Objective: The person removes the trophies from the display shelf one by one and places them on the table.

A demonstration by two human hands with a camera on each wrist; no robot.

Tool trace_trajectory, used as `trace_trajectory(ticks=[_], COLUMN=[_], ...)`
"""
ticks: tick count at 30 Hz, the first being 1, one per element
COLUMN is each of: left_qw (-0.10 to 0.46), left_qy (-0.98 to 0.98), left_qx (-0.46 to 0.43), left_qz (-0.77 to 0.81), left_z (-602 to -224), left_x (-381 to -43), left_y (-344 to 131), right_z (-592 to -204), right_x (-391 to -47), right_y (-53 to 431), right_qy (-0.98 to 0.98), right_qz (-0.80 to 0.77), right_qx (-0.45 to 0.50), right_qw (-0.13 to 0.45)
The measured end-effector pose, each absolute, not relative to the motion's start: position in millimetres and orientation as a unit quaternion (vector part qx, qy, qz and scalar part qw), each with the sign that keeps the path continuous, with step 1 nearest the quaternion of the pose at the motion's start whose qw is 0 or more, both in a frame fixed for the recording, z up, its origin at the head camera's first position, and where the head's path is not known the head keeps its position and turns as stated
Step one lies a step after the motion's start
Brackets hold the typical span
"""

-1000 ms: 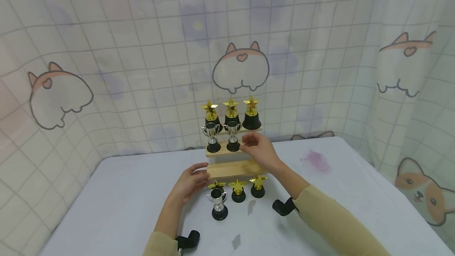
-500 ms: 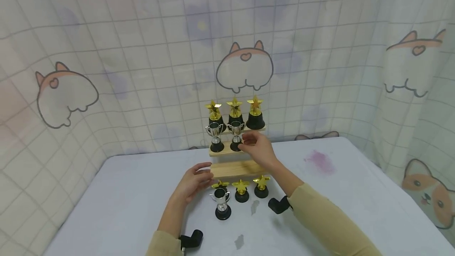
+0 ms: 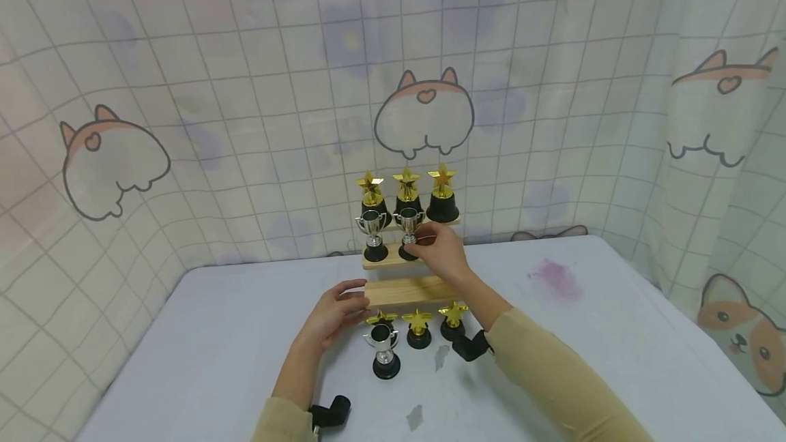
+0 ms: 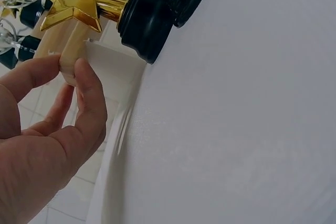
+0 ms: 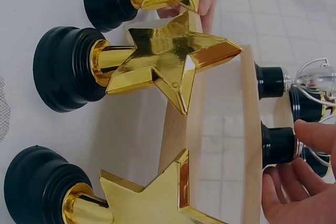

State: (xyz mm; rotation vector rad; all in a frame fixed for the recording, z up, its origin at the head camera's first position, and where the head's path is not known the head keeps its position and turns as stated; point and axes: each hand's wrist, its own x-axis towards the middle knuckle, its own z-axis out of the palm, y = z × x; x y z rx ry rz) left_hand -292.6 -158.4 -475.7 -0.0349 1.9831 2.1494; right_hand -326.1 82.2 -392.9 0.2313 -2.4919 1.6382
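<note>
Head view: looking at a silver cup (image 3: 408, 219) upright on the middle step of a wooden stand (image 3: 402, 291), with the right hand (image 3: 443, 251) pinching low on it, around the top of the black base. Clamped, judging by the right wrist view, with thumb and fingers on either side of the cup. Seems to be the placing or fine-adjusting step. Would probably need a small nudge into line next, then a gentle let-go without bumping the neighbouring cup (image 3: 371, 227) on the same step.

As for pose: right arm slanted in over the stand's right end, with fingers aimed toward its left end. Left hand (image 4: 47, 156) at the stand's left end, in a pinch grip on the edge of the front step, likely just steadying it.

Further out: three top star trophies (image 3: 407, 184) on the stand's highest step, three front star trophies (image 3: 418, 322) plus a spare silver cup (image 3: 383, 341) before the stand on the counter (image 3: 215, 346), and patterned cloth (image 3: 276, 128) behind it all.
</note>
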Motion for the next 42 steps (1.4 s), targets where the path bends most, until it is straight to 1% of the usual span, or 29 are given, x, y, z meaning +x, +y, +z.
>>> trace_trajectory(ticks=[16, 27, 42], left_qw=[0.110, 0.105, 0.102], left_qy=[0.674, 0.675, 0.672], left_qx=[-0.020, -0.018, -0.015], left_qz=[0.730, 0.730, 0.733], left_z=[-478, -478, -480], left_x=[-294, -292, -293], left_y=[-157, -157, -156], right_z=[-394, -393, -389], right_x=[-331, -331, -320], right_y=[79, 81, 96], right_qy=[-0.844, -0.843, -0.829], right_qz=[0.523, 0.525, 0.543], right_qx=[0.079, 0.085, 0.100], right_qw=[0.089, 0.088, 0.085])
